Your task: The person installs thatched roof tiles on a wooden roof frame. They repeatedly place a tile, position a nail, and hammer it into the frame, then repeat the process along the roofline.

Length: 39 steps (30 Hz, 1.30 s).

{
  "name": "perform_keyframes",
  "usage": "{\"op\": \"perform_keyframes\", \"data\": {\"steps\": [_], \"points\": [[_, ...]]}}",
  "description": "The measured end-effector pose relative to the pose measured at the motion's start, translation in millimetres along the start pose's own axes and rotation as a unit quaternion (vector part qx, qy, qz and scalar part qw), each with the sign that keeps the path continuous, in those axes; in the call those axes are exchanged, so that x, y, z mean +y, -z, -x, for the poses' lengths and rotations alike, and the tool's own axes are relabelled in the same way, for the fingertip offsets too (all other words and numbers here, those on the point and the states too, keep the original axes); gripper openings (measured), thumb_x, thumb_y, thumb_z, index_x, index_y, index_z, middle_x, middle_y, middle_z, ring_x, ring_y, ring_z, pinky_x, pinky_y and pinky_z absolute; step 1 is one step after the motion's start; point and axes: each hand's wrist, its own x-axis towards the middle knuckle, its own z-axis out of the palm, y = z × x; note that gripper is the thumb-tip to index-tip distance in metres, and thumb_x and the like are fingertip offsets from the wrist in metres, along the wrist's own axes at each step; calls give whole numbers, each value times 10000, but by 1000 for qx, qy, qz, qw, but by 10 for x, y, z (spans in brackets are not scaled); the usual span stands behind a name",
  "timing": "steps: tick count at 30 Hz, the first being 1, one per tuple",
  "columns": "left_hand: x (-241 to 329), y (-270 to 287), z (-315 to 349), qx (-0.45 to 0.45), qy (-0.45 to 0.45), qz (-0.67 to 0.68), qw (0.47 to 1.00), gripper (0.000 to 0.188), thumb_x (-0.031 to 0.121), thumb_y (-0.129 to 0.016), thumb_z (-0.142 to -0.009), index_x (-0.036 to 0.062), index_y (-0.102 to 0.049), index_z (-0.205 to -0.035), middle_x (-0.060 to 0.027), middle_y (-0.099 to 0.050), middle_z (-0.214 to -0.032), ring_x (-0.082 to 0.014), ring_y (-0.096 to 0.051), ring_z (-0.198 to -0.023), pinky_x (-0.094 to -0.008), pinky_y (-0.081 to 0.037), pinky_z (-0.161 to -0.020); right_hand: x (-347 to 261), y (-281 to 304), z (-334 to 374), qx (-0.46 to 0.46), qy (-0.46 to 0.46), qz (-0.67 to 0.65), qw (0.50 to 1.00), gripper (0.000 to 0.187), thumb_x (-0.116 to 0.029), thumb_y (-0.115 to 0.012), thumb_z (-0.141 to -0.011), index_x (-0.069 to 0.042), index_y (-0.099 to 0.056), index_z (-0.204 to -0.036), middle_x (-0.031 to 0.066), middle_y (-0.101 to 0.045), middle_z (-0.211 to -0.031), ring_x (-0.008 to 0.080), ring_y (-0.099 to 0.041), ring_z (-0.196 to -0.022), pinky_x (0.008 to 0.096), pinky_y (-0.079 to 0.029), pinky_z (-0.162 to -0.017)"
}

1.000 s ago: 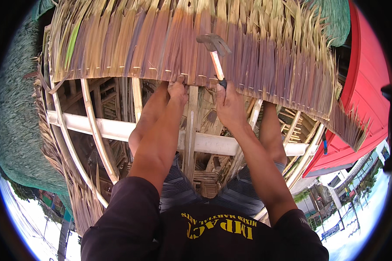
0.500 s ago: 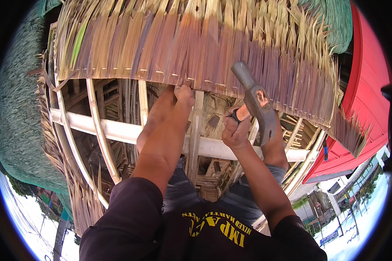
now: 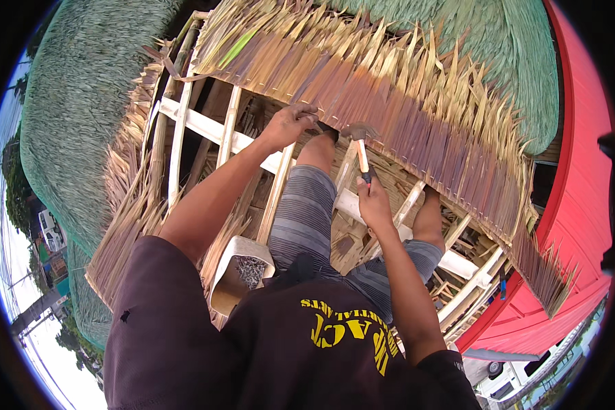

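My right hand [image 3: 376, 203] is closed round the handle of a hammer [image 3: 362, 152]. The hammer's metal head lies close to the lower edge of a brown dried-leaf thatch panel [image 3: 362, 89]. To the left, my left hand [image 3: 288, 128] has its fingers pinched together at the same edge; whatever they may hold is too small to make out. Light stitching runs along the panel's edge. Below my left arm, an open beige container [image 3: 225, 290] holds many small grey nails [image 3: 251, 268].
Bamboo rafters [image 3: 230, 125] and a pale crosspiece [image 3: 208, 128] form an open frame with gaps under me. My legs [image 3: 301, 205] are among them. Green-netted thatch [image 3: 75, 137] rises at the left, and a red metal roof [image 3: 581, 171] slopes away at the right.
The view has turned, bringing the nail container into sight. My right hand has lowered the hammer from its raised position toward the panel's edge. My left hand stays at that edge.
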Motion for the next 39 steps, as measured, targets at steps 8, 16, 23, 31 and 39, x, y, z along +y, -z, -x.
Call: {"op": "perform_keyframes", "data": {"steps": [8, 16, 23, 31, 39], "points": [[469, 462, 3217, -174, 51, -310, 933, 226, 117, -599, -897, 9, -720, -1054, -151, -752, -879, -269, -738, -895, -394, -571, -825, -555, -604, 1264, -169, 129, -13, 977, 598, -542, -495, -1030, 52, -559, -995, 314, -646, -918, 509, -626, -933, 519, -480, -825], [-577, -671, 3879, 51, 3, -528, 848, 261, 85, -555, -899, 31, -644, -1139, -178, -656, -1094, -350, -711, -930, -445, -583, -788, -735, -666, 1906, -215, 267, 123, 931, 628, -531, -466, -1038, 88, -576, -1046, 328, -668, -1007, 499, -636, -996, 523, -489, -852], [-663, -602, 4028, 44, 62, -493, 867, 172, 131, -557, -941, 22, -591, -1069, -204, -634, -1129, -357, -709, -935, -461, -588, -762, -683, -602, 1961, -187, 230, 115, 948, 614, -508, -517, -1024, 99, -581, -1086, 323, -674, -1052, 480, -649, -1021, 510, -500, -864], [-778, -575, 4184, -25, 118, -537, 835, 230, 145, -576, -939, 29, -602, -1136, -189, -628, -1177, -379, -708, -948, -464, -596, -775, -616, -702, 1982, -152, 263, 96, 948, 603, -511, -525, -1018, 89, -586, -1033, 322, -675, -1016, 488, -656, -979, 510, -507, -841], [-398, -541, 4196, 72, 45, -386, 918, 177, 129, -577, -995, -23, -592, -1084, -168, -692, -1014, -311, -728, -901, -410, -597, -765, -726, -651, 2011, -146, 279, 100, 944, 557, -478, -539, -1019, 77, -580, -995, 318, -674, -1002, 490, -651, -961, 510, -503, -827]]}}
